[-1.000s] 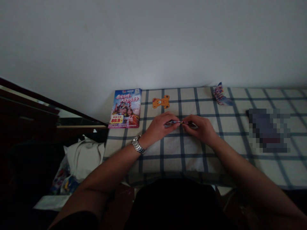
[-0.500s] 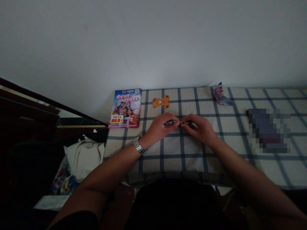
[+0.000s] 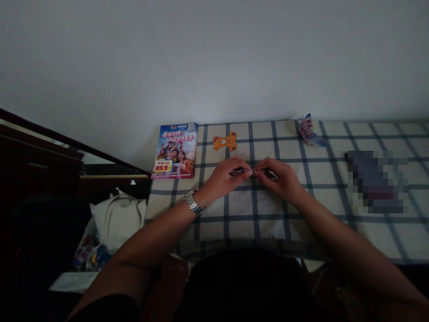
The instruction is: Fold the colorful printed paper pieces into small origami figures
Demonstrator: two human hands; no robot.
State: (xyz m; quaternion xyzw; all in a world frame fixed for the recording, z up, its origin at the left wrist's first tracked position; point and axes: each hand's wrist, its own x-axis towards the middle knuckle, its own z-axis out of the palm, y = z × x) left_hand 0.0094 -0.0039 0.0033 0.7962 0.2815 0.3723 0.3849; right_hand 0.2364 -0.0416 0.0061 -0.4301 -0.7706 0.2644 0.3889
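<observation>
My left hand (image 3: pixel 231 179) and my right hand (image 3: pixel 276 179) hold opposite ends of a thin, colourful strip (image 3: pixel 250 170), probably foil or printed paper, pinched between fingers and thumbs. The hands rest just above a blue-checked cream cloth (image 3: pixel 268 228). A steel wristwatch (image 3: pixel 193 201) circles my left wrist. Nearest my left hand lies a printed brochure (image 3: pixel 174 151) with a yellow 89.9 price tag. An orange teddy-bear cut-out (image 3: pixel 225 141) lies flat on the cloth beyond my hands.
A crumpled, multicoloured wrapper (image 3: pixel 308 131) lies at the cloth's far edge against a white wall (image 3: pixel 214 62). A pixelated dark object (image 3: pixel 375 181) covers part of the cloth on the right. A pale fabric bag (image 3: pixel 117 221) and dark furniture (image 3: pixel 40 152) sit left, below the cloth's edge.
The strip looks thinner now, and my fingers have shifted slightly along it. My hands stay in nearly the same place. The view has tilted very slightly.
</observation>
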